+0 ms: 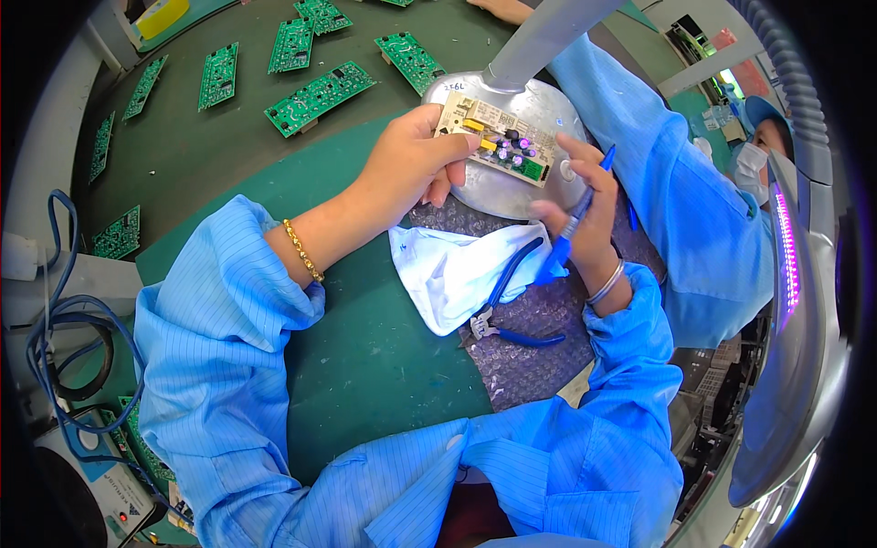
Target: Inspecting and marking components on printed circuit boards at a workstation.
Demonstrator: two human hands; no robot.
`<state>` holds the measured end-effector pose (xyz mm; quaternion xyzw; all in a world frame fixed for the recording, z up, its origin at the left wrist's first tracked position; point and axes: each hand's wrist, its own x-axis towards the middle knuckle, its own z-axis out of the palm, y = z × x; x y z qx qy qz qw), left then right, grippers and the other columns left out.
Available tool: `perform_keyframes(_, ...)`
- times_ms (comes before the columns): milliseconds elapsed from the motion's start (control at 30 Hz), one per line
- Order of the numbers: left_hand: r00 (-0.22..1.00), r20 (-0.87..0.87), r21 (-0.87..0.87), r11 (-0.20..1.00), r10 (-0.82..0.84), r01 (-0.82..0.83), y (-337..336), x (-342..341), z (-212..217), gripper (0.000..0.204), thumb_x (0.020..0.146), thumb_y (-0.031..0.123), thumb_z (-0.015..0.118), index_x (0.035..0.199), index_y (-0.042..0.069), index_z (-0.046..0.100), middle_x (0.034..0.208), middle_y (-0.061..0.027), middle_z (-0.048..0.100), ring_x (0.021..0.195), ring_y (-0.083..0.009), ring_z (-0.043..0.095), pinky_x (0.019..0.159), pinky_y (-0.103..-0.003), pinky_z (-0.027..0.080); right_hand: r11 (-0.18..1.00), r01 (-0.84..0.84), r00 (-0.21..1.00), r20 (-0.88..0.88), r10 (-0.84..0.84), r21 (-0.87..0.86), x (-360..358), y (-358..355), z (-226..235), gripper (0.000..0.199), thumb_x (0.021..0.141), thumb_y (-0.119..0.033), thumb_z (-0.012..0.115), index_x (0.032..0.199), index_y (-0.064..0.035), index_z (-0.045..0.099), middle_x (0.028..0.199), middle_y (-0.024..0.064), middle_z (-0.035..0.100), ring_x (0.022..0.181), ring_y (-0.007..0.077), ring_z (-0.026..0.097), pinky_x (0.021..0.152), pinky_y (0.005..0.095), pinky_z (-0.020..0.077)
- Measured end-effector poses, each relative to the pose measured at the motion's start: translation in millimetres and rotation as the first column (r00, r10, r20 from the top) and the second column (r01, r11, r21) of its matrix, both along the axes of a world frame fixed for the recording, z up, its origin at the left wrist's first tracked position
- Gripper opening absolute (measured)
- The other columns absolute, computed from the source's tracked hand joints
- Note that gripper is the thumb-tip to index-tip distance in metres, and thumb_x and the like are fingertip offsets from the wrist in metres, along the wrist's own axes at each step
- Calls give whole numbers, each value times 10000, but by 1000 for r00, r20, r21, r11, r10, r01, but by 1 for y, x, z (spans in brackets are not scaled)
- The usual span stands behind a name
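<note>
My left hand [416,164] grips a circuit board [493,137] by its left end, thumb on top. The board's pale side faces up, with yellow parts and several small cylindrical parts lit purple. Close to the board's right end, my right hand [589,205] is closed round a slim blue pen-shaped tool [577,216]; its exact kind is unclear. Below the hands, a white cloth [448,274] lies on a sheet of bubble wrap [539,365]. A pair of blue-handled cutting pliers [498,306] rests partly over the cloth.
A lamp's round metal base [493,196] stands under the board. Several green circuit boards [320,99] are spread across the far left table. A lamp head [790,347] with purple light hangs at right. Blue cables [68,315] coil at left. A co-worker's blue sleeve [676,201] reaches in from the right.
</note>
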<state>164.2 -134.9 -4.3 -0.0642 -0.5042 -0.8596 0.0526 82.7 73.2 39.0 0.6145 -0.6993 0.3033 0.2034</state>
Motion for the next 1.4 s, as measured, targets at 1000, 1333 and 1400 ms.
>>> perform_keyframes(1000, 975, -196, -28, 995, -100, 96, -3, 9, 1, 245, 793, 233, 535, 910, 18, 508, 592, -23, 505, 409, -41, 422, 363, -167, 305, 992, -74, 990, -127, 61, -102, -2, 9, -6, 551, 613, -94, 723, 958, -128, 295, 1103, 217, 440, 927, 284, 475, 731, 334, 407)
perform_keyframes(1333, 437, -839, -470, -26, 326, -882, -59, -44, -15, 218, 749, 155, 530, 922, 24, 516, 799, -69, 577, 782, -210, 541, 676, -316, 419, 991, -130, 983, -131, 130, 8, 13, 14, -1, 605, 649, -77, 695, 1024, -164, 229, 1101, 231, 387, 917, 263, 480, 763, 331, 429)
perform_keyframes(1400, 475, -838, -519, -126, 268, -846, -65, -54, -25, 310, 717, 161, 548, 1010, 69, 503, 979, -93, 545, 955, -262, 479, 784, -366, 377, 991, -131, 981, -142, 133, 20, 14, 13, -1, 621, 632, -52, 699, 1015, -161, 223, 1087, 235, 394, 871, 252, 490, 720, 310, 442)
